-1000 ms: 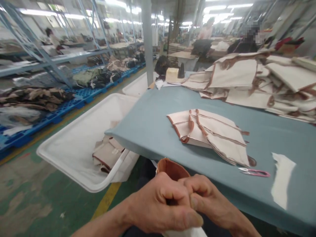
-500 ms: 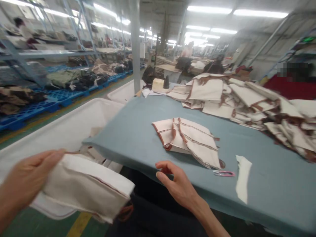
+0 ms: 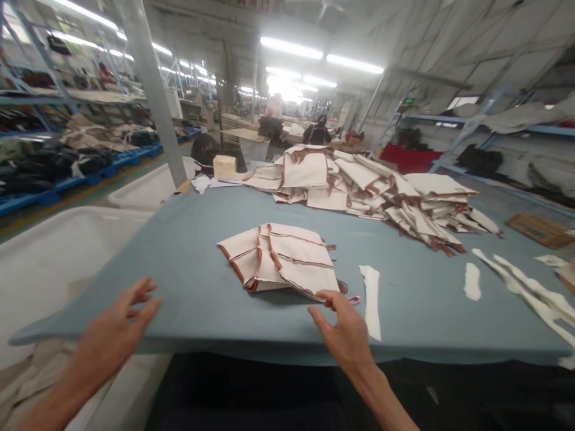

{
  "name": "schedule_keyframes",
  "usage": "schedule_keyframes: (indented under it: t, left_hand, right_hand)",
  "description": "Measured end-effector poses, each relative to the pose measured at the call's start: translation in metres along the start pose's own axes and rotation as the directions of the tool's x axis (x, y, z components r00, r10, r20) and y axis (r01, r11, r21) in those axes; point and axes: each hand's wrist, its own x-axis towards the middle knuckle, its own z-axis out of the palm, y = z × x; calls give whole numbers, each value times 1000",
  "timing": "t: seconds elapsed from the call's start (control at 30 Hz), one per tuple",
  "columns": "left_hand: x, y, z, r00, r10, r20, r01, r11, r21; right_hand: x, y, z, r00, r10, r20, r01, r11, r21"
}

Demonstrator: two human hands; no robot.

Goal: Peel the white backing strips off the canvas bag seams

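Note:
A small stack of cream canvas pieces [image 3: 300, 251] with brown binding lies on the blue-covered table [image 3: 188, 239], fanned over one another. My right hand [image 3: 345, 326] is at the stack's near right corner, thumb and fingers apart, holding nothing; whether its fingertips touch the canvas I cannot tell. Over the table's left front part hovers my left hand [image 3: 119, 326], a bit blurred, with nothing in it and its fingers apart. Pink-handled thread snips [image 3: 354, 300] lie just beyond my right hand, partly hidden. Beside them rests a white fabric strip [image 3: 372, 302].
A large heap of cream canvas pieces [image 3: 314, 170] covers the table's far side. White scraps [image 3: 471, 281] lie at the right. Left of the table stands a white bin [image 3: 90, 233] with cloth at its near end. A post [image 3: 155, 90] rises at the far left corner.
My left hand has let go of the cream canvas piece it held over the bin and moved to above the table. The view has turned right; my right hand is closer to the stack.

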Motion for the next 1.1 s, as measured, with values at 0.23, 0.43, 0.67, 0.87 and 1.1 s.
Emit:
schedule_keyframes:
  t: [0.23, 0.43, 0.67, 0.87, 1.1]
  left_hand:
    - [4, 70, 143, 959, 86, 272, -76, 996, -46]
    - [6, 96, 173, 900, 186, 394, -152, 982, -117]
    - [27, 81, 164, 948, 23, 318, 12, 994, -107]
    - [44, 69, 161, 947, -283, 154, 309, 933, -184]
    - [16, 65, 177, 849, -420, 322, 517, 787, -336]
  right_hand:
    - [24, 4, 36, 980, -190, -58, 182, 976, -122]
    - [39, 7, 55, 988, -151, 37, 154, 983, -101]
    - [45, 16, 65, 987, -121, 111, 124, 992, -27]
    - [50, 14, 76, 983, -126, 136, 128, 992, -10]
    - [56, 27, 93, 998, 8, 64, -13, 997, 75]
